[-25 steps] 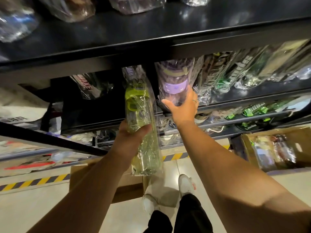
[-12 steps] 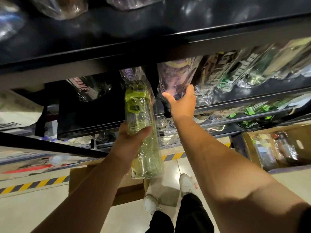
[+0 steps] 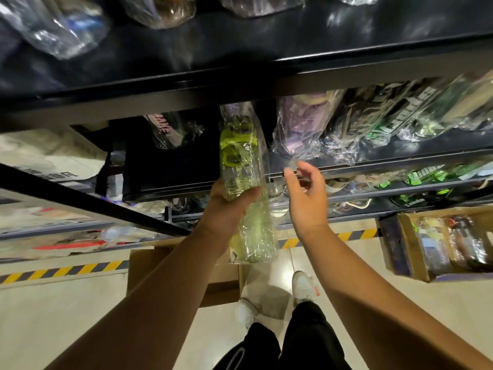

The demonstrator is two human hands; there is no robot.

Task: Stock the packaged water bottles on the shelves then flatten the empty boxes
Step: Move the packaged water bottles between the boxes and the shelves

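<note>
My left hand (image 3: 230,206) grips a green-lidded water bottle (image 3: 241,166) wrapped in clear plastic, holding it upright in front of the black shelf (image 3: 373,162). A purple-lidded packaged bottle (image 3: 301,124) stands on that shelf, just right of the green one. Below the purple bottle, my right hand (image 3: 306,193) hovers with relaxed fingers and holds nothing. A row of wrapped bottles (image 3: 416,113) with green print fills the shelf further right.
A cardboard box (image 3: 410,249) with several packaged bottles sits on the floor at right. Another brown box (image 3: 149,265) lies under my left arm. More wrapped bottles (image 3: 61,30) rest on the upper shelf. Yellow-black tape (image 3: 64,271) marks the floor.
My right hand has let go of the purple bottle, which now stands on the shelf, and has drawn back downward. My left hand still holds the green bottle.
</note>
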